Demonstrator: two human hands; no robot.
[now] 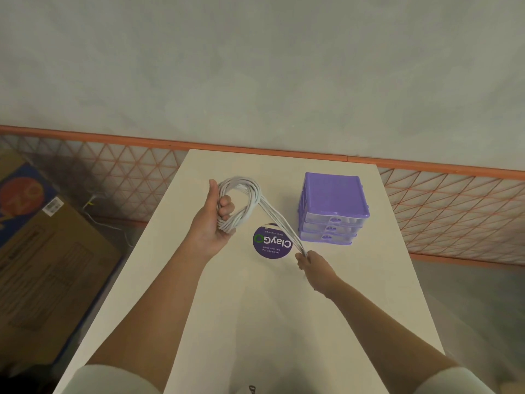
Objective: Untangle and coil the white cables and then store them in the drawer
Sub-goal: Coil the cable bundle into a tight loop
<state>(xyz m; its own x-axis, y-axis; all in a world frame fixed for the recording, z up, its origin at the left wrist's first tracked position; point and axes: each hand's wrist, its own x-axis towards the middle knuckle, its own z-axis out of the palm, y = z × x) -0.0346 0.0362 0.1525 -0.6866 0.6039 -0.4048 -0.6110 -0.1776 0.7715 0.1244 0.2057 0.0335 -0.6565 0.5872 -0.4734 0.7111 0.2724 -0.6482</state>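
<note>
My left hand (211,220) grips a coil of white cables (246,194), held up above the white table (270,308) with the fingers curled through the loop. Several strands run taut from the coil down to the right, where my right hand (311,264) pinches their ends. A purple drawer unit (332,206) with three clear-fronted drawers, all closed, stands on the table just right of the cables.
A round purple sticker (268,245) lies flat on the table under the strands. A large cardboard box (42,251) sits on the floor at the left. An orange mesh fence (454,211) runs behind the table.
</note>
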